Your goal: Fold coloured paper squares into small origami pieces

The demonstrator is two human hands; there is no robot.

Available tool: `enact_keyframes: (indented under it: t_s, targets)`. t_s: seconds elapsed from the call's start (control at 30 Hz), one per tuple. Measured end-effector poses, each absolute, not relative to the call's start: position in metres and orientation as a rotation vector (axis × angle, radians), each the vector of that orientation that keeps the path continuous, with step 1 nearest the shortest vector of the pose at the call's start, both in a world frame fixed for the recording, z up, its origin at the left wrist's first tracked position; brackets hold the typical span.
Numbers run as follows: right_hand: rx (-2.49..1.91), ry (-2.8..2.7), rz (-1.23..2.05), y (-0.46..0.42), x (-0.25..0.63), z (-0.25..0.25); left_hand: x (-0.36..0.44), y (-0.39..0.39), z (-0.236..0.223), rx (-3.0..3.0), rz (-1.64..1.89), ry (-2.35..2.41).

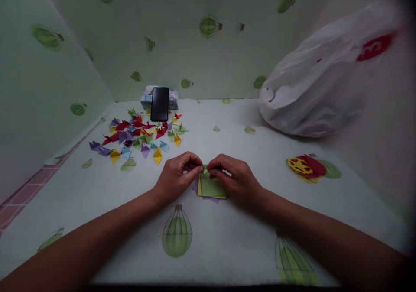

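Fingers (195, 170) of the left hand (175, 175) pinch a small green paper (205, 170) from one side, and those of the right hand (239, 178) are closed on it from the other. Two opposed pinches probably suit so small a piece: each side steadies the other and limits twisting. The light is dim and the knuckles crowd the piece, so I cannot say for sure whether it is loose or part of the sheet beneath.

That piece sits at the upper edge of a paper stack (212, 187), green on top, with yellow and purple edges showing at slightly different angles. The stack lies flat on the tabletop (227, 248) just below the fingers, a spot that likely spares the arms any reaching.

Folded paper figures (146, 139) in many colours lie grouped beyond the left hand, presumably set aside there so that they are not crushed by the forearms. Behind them a phone (160, 104) leans upright against a tissue box (174, 98), which seems to serve as its prop. Yellow and red cutouts (300, 165) lie to the right, in front of a bulging white plastic bag (308, 92).
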State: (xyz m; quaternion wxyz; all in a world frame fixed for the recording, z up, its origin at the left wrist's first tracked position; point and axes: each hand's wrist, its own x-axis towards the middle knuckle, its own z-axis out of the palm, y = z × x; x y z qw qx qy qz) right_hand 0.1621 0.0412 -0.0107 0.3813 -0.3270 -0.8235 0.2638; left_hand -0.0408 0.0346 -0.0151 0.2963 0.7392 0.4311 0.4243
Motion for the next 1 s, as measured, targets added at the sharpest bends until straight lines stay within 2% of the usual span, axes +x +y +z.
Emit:
enact_keyframes:
  t_s: [0.47, 1.0]
  targets:
    - [-0.675, -2.114, 0.499, 0.0407, 0.1617, -0.0137, -0.0400, 0.0335, -0.0144, 1.924, 1.088, 1.164]
    - [-0.644, -2.106, 0.513, 0.0395, 0.1612, -0.0158, -0.0408, 0.0351, -0.0055, 2.143, 1.046, 1.012]
